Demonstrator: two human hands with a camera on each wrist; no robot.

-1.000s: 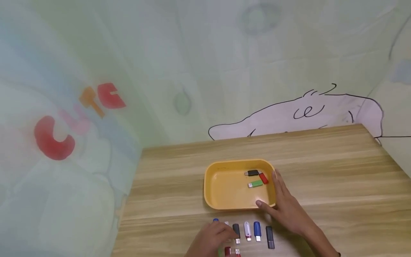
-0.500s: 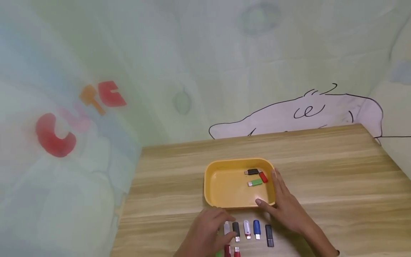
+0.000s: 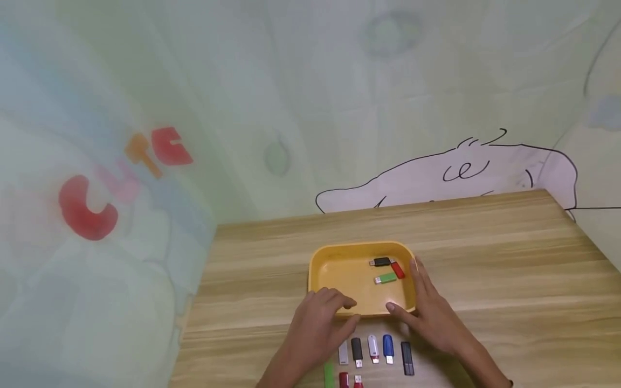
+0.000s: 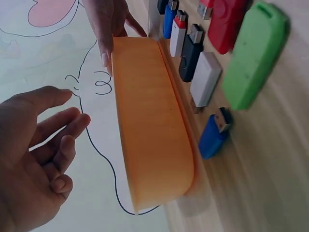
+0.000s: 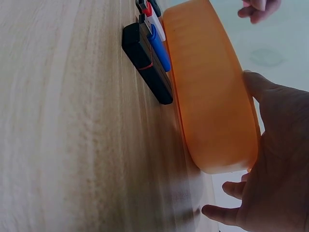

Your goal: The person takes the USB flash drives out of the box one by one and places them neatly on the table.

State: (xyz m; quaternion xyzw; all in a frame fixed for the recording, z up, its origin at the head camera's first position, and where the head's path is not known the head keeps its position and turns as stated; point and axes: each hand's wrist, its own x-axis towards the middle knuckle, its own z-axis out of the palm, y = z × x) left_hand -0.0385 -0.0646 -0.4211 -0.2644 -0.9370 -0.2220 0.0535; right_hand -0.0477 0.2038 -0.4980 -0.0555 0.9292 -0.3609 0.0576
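Note:
My left hand (image 3: 315, 323) is raised over the front-left rim of a yellow plastic tray (image 3: 335, 248), fingers loosely bent. In the left wrist view, nothing shows between its thumb and fingers. My right hand (image 3: 434, 318) rests against the tray's right front corner, thumb over the front rim and fingers along the right end. Inside the tray lie a black USB stick (image 3: 382, 262), a red USB stick (image 3: 398, 270) and a green USB stick (image 3: 387, 278). A small blue USB stick (image 4: 212, 137) on the table is hidden behind my left hand in the head view.
In front of the tray lies a row with a silver stick (image 3: 343, 353), a black one (image 3: 356, 348), a white-and-red one (image 3: 373, 346), a blue one (image 3: 388, 345) and a long black one (image 3: 407, 358). Nearer are a green stick (image 3: 329, 373) and two red ones.
My left hand has moved forward from above the USB sticks to over the tray's front rim, uncovering the silver and green sticks. The right hand stays at the tray's corner.

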